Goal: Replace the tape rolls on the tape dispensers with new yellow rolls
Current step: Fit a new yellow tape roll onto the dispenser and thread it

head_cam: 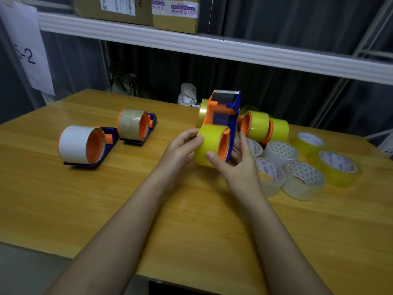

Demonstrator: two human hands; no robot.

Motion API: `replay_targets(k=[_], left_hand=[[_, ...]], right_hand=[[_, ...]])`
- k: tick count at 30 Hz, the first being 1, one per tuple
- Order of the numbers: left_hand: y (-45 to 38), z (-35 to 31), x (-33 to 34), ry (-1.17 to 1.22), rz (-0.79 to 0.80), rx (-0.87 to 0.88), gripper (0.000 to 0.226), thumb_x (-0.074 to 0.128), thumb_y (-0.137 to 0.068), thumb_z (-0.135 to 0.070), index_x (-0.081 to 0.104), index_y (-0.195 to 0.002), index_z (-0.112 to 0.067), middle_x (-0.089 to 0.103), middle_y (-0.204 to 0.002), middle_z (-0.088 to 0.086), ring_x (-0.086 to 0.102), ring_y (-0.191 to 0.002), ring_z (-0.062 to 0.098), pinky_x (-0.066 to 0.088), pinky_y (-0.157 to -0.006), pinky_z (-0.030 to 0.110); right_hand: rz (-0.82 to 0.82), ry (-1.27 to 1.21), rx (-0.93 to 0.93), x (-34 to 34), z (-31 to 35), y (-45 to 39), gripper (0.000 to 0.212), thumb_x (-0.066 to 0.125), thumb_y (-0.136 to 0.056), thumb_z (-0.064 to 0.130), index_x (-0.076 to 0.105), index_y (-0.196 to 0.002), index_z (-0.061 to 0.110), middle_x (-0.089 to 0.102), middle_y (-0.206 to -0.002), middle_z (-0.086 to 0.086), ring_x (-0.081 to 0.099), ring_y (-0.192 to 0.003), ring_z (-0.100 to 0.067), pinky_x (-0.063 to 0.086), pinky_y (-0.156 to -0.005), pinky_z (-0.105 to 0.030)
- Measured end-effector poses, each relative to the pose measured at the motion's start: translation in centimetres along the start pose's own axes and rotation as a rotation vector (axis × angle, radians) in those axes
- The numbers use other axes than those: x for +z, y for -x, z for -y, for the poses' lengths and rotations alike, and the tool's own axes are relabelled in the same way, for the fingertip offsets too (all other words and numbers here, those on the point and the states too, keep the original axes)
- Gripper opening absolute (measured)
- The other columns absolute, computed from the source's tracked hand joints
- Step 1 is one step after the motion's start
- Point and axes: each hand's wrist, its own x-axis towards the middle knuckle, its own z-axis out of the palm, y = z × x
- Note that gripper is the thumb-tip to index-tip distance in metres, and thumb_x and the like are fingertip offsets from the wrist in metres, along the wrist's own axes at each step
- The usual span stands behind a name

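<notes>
An orange and blue tape dispenser [221, 116] is held tilted up over the table's middle, with a yellow roll [209, 143] on its orange hub. My left hand [180, 147] grips the yellow roll from the left. My right hand [236, 162] holds the dispenser's blue side plate, thumb on the roll's front. Two more dispensers lie at the left, one with a white roll [78, 144], one with a brownish roll [130, 126]. Behind the held one stand dispensers carrying yellow rolls [258, 124].
Loose rolls lie at the right of the wooden table [106, 199]: clear and whitish ones [302, 182] and yellow ones [338, 169]. A white shelf [191, 45] with cardboard boxes runs above the table's far edge. A crumpled white thing [187, 93] sits behind.
</notes>
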Motion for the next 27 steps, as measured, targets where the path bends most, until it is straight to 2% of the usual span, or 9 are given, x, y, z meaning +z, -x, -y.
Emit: replay_targets(k=[3, 5, 8, 13, 16, 18, 21, 25, 27], left_hand=[[0.1, -0.1, 0.2, -0.022, 0.008, -0.002, 0.035, 0.061, -0.079, -0.039, 0.057, -0.113, -0.029, 0.062, -0.114, -0.002, 0.062, -0.102, 0.012, 0.049, -0.078, 0.024], [0.1, 0.1, 0.1, 0.04, 0.049, -0.066, 0.054, 0.066, -0.079, -0.047, 0.049, -0.125, -0.025, 0.057, -0.128, 0.003, 0.062, -0.108, 0.015, 0.052, -0.076, 0.022], [0.0, 0.3, -0.1, 0.107, 0.066, -0.122, 0.08, 0.075, -0.065, -0.053, 0.048, -0.132, -0.019, 0.06, -0.128, 0.008, 0.063, -0.11, 0.021, 0.053, -0.083, 0.031], [-0.1, -0.5, -0.3, 0.12, -0.133, -0.045, 0.037, 0.07, -0.079, -0.039, 0.057, -0.111, -0.027, 0.065, -0.109, 0.0, 0.065, -0.095, 0.014, 0.052, -0.078, 0.029], [-0.3, -1.3, -1.1, 0.084, -0.26, -0.04, 0.03, 0.063, -0.085, -0.042, 0.058, -0.11, -0.025, 0.065, -0.096, -0.004, 0.063, -0.089, 0.014, 0.05, -0.077, 0.031], [-0.7, -1.8, -2.0, 0.034, -0.331, -0.032, 0.016, 0.055, -0.092, -0.04, 0.06, -0.099, -0.027, 0.065, -0.094, -0.005, 0.062, -0.092, 0.014, 0.048, -0.083, 0.031], [-2.0, -2.3, -3.4, -0.085, -0.38, -0.067, 0.022, 0.043, -0.097, -0.047, 0.058, -0.092, -0.031, 0.063, -0.095, -0.008, 0.06, -0.095, 0.012, 0.046, -0.092, 0.032], [-5.0, -2.3, -4.6, -0.347, -0.422, -0.195, 0.07, 0.03, -0.089, -0.069, 0.047, -0.136, -0.02, 0.052, -0.133, 0.002, 0.049, -0.121, 0.025, 0.038, -0.105, 0.045], [-6.5, -2.3, -4.8, -0.373, -0.419, -0.244, 0.082, 0.028, -0.085, -0.075, 0.041, -0.142, -0.018, 0.048, -0.139, 0.008, 0.047, -0.125, 0.03, 0.039, -0.104, 0.05]], right_hand=[[-0.001, -0.102, 0.004, 0.3, 0.2, 0.0, 0.111, 0.076, -0.062, 0.051, 0.018, -0.153, 0.027, 0.048, -0.142, 0.003, 0.051, -0.125, -0.008, 0.051, -0.082, -0.013], [0.004, -0.168, 0.023, 0.7, 0.3, 0.0, 0.108, 0.074, -0.061, 0.052, 0.023, -0.152, 0.026, 0.052, -0.139, 0.003, 0.056, -0.121, -0.007, 0.052, -0.089, -0.023], [-0.005, -0.219, 0.028, 1.1, 0.8, 0.2, 0.098, 0.069, -0.064, 0.049, 0.028, -0.15, 0.025, 0.055, -0.136, 0.005, 0.057, -0.117, -0.004, 0.052, -0.092, -0.025], [0.079, -0.184, -0.006, 2.2, 1.4, -0.5, 0.076, 0.06, -0.073, 0.051, 0.035, -0.142, 0.031, 0.052, -0.139, 0.003, 0.053, -0.124, -0.007, 0.048, -0.102, -0.035], [0.11, -0.119, 0.0, 2.9, 1.1, -1.3, 0.07, 0.051, -0.081, 0.055, 0.037, -0.144, 0.029, 0.048, -0.139, 0.01, 0.047, -0.13, -0.009, 0.043, -0.107, -0.042], [0.089, -0.039, -0.014, 3.1, 1.0, -2.1, 0.049, 0.052, -0.088, 0.051, 0.046, -0.134, 0.034, 0.052, -0.13, 0.014, 0.05, -0.123, -0.005, 0.046, -0.104, -0.037], [0.062, 0.076, -0.065, 3.1, 1.0, -3.6, 0.02, 0.056, -0.097, 0.027, 0.058, -0.116, 0.034, 0.058, -0.125, 0.002, 0.055, -0.111, -0.007, 0.047, -0.088, -0.016], [0.056, 0.138, -0.058, 3.2, 1.1, -5.6, 0.016, 0.055, -0.097, 0.017, 0.066, -0.104, 0.027, 0.061, -0.117, -0.003, 0.055, -0.094, 0.002, 0.041, -0.068, -0.001], [0.052, 0.154, -0.038, 3.2, 1.2, -6.6, 0.016, 0.055, -0.097, 0.018, 0.066, -0.102, 0.027, 0.061, -0.115, -0.004, 0.055, -0.09, 0.0, 0.04, -0.066, -0.003]])
